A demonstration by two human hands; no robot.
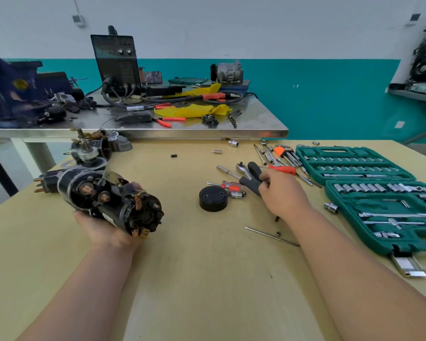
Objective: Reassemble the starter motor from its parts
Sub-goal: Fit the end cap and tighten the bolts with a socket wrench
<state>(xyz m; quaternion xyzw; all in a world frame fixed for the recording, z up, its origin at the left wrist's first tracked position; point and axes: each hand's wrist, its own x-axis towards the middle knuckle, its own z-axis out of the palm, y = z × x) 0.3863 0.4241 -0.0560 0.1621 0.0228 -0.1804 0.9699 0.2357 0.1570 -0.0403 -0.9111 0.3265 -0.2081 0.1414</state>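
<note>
Toward the table's left side, left hand [101,230]: palm up, fingers wrapped under and round the starter motor [108,200], cradling it.
Starter motor: lies on its side in that hand, over the wooden table [207,279]; black, grimy cylindrical body, a second black cylinder alongside it with copper studs on its face and copper prongs at its far left end.
Motor's near end: uncovered, facing the camera and slightly right, showing dark brush gear with frayed copper-coloured braid.
Behind the motor: loose motor parts [91,151], metal and black, at the table's far left corner.
Centre: round black cap [213,198], flat on the table, well apart from the motor.
Just right of the cap: red-handled screwdriver [228,185], lying flat.
Right hand [283,193]: knuckles up, fingers curled round the dark handles of the pliers [253,178], among scattered tools.
Below the right forearm: thin metal rod [272,236], flat.
Far right: green socket case [369,193], open, sockets and bars in their slots.
</note>
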